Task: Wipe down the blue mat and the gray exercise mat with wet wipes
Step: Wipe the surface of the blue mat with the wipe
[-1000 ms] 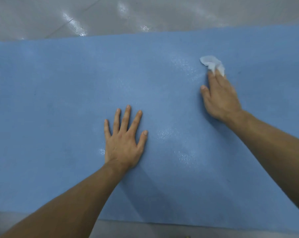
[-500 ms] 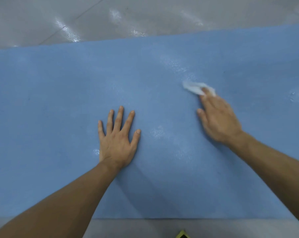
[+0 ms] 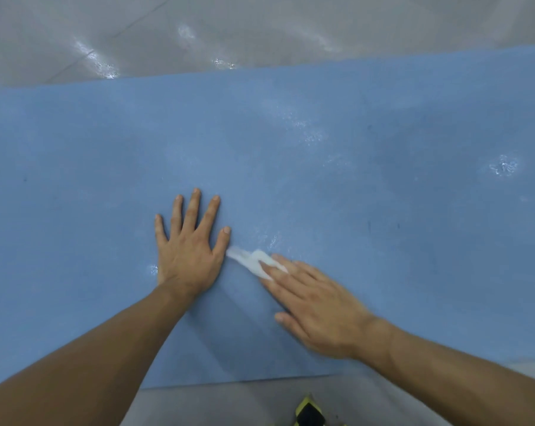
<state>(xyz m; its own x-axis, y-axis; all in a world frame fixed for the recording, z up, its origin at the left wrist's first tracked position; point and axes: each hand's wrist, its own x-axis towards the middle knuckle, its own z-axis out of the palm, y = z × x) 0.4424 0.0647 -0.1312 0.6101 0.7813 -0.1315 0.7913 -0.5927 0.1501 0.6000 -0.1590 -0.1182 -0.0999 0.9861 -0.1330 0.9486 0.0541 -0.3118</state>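
Observation:
The blue mat (image 3: pixel 383 210) fills most of the view and shows wet shiny patches. My left hand (image 3: pixel 188 253) lies flat on it with fingers spread, holding nothing. My right hand (image 3: pixel 315 305) presses a white wet wipe (image 3: pixel 251 261) onto the mat with straight fingers; it is blurred by motion. The wipe pokes out beyond the fingertips, close to my left thumb. No gray exercise mat can be made out for certain.
Shiny gray floor (image 3: pixel 260 29) runs beyond the mat's far edge. A gray strip (image 3: pixel 214 404) lies along the near edge. A yellow-and-black object (image 3: pixel 309 413) shows at the bottom edge.
My right hand has swept the wipe from the far right of the mat toward me and to the left, up beside my left hand. My left hand stays flat.

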